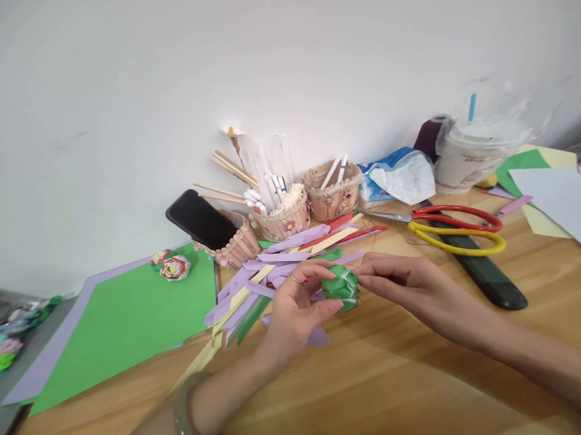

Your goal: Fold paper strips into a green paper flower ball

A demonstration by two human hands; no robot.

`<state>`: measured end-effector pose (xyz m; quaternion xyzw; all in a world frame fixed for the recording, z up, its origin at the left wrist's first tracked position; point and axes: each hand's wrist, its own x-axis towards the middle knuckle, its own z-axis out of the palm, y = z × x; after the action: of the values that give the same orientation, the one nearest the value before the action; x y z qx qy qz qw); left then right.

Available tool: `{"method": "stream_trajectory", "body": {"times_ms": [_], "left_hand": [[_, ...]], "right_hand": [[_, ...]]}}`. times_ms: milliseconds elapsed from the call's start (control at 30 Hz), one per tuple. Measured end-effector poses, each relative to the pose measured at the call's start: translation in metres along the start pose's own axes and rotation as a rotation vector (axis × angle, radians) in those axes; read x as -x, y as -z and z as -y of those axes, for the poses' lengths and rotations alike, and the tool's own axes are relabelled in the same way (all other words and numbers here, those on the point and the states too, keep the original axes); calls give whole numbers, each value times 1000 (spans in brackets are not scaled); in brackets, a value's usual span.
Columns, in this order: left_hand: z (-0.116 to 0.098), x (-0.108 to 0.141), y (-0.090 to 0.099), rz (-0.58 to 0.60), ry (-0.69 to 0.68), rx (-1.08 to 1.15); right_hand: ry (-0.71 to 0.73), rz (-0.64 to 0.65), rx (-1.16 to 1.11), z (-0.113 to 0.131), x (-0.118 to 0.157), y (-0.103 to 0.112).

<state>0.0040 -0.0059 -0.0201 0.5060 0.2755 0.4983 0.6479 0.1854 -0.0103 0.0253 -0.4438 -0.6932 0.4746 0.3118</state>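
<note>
Between the thumb and fingers of my left hand point(297, 301) is a small rounded green paper piece point(337, 288) with white edges, made of folded layers. My right hand point(404, 283) pinches at its right edge with thumb and forefinger; the exact bit under the fingertips is hidden. Just behind my left hand lies a loose pile of paper strips point(246, 291) in purple, cream, green and red. Scissors point(456, 228) with one red and one yellow handle lie beyond my right hand, across a black flat tool point(488, 278).
Green paper sheets point(131, 336) bear small paper flowers point(175, 267) on the left. Along the wall stand decorated baskets point(335, 189), a phone point(200, 219), a tissue pack point(395, 170) and a lidded cup point(475, 152). White paper point(565, 200) lies at the right.
</note>
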Motion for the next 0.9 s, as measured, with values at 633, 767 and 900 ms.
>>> {"method": "stream_trajectory", "body": {"times_ms": [633,767,900], "left_hand": [[0,1,0,31,-33,-68],[0,0,-1,10,-24,-74],[0,1,-1,22,-10,-69]], "right_hand": [[-156,61,-159,9,-4,4],[-144,65,-124,8,-5,4],[-199,2,-104,3,-6,2]]}}
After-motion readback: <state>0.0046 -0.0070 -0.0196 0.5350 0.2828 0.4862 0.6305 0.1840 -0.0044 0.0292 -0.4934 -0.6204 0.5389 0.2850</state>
